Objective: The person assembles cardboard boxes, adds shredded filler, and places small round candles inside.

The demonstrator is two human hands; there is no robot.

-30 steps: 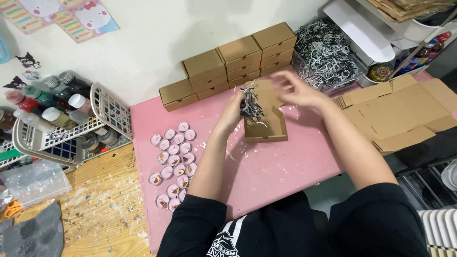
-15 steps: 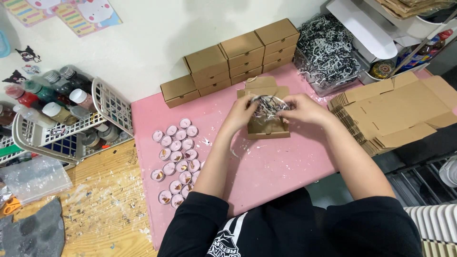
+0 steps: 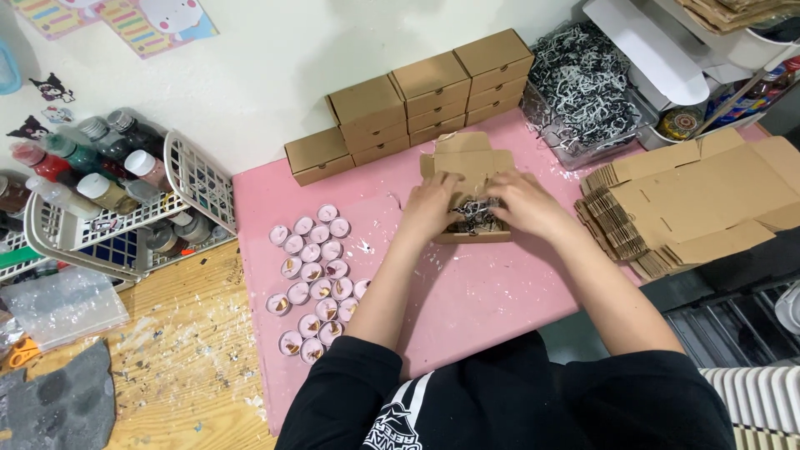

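An open brown cardboard box (image 3: 467,163) sits on the pink mat (image 3: 467,292), its lid flap standing up toward the wall. Black-and-white shredded paper filling (image 3: 473,215) lies inside it. My left hand (image 3: 432,205) and my right hand (image 3: 523,202) both press down on the filling from either side, fingers curled into the box. To the left on the mat lie several pink tealight candles (image 3: 312,279) in rows.
Closed brown boxes (image 3: 417,92) are stacked along the wall. A clear bin of shredded paper (image 3: 583,79) stands at the back right. Flat unfolded box blanks (image 3: 692,204) lie to the right. A white basket of paint bottles (image 3: 108,200) sits at left on the wooden table.
The bunch of shredded paper held above the box has been lowered into it. Both hands came down and now press it inside.
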